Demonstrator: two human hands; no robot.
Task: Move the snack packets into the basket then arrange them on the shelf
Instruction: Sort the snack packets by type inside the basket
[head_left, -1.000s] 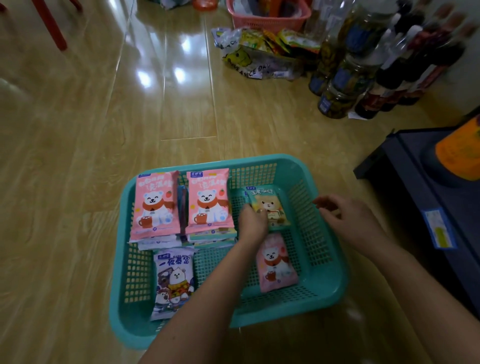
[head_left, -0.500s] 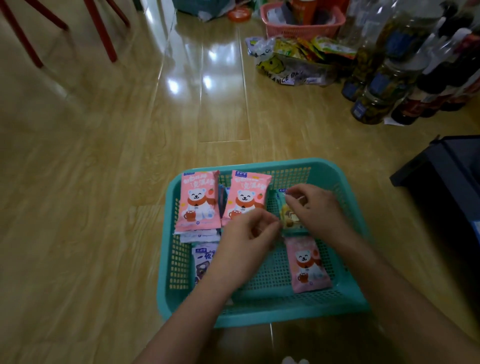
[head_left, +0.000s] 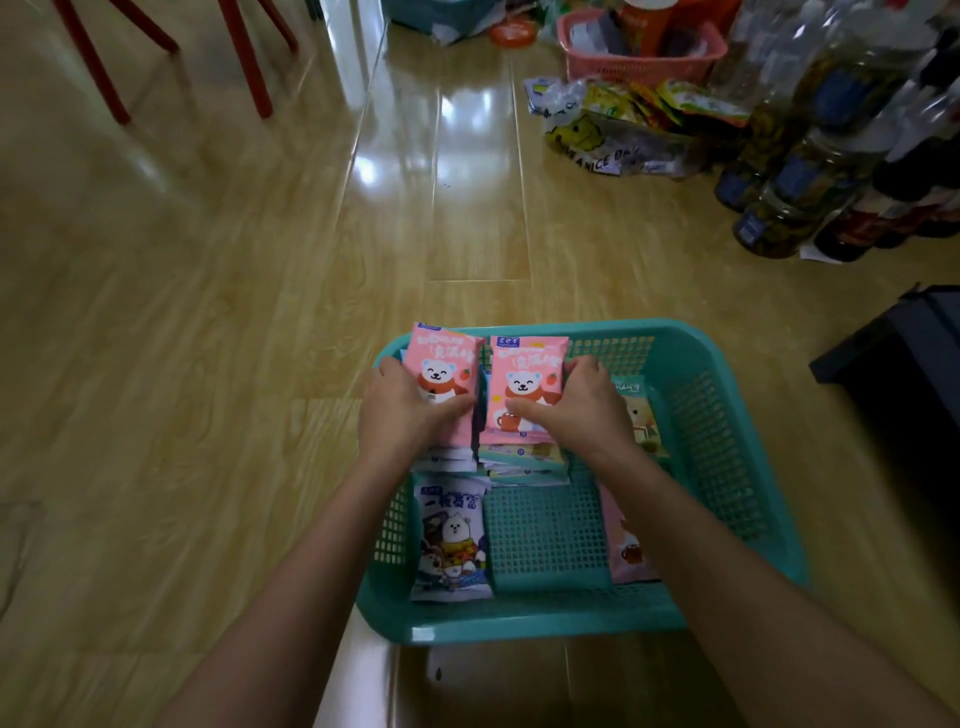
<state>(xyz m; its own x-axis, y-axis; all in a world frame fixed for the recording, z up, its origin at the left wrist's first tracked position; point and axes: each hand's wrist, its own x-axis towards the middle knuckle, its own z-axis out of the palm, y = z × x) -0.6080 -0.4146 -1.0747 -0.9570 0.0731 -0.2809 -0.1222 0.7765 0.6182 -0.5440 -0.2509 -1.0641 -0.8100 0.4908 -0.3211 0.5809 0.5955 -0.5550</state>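
While the teal basket (head_left: 519, 629) sits on the wooden floor (head_left: 208, 364), both hands reach into its far left part. The left hand (head_left: 408, 415) grips the pink bear packet (head_left: 441, 364) topping the left stack, thumb laid over it. The right hand (head_left: 584, 410) likewise grips the second pink packet (head_left: 524, 374) on the neighbouring stack. A blue-and-white packet (head_left: 452, 540) lies near left in the basket, and a beige packet (head_left: 641, 421) lies just right of the right hand.

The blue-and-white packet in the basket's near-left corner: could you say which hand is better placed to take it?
Probably left: the left hand holds the pink stack directly beyond the blue-and-white packet; the right hand sits farther right.
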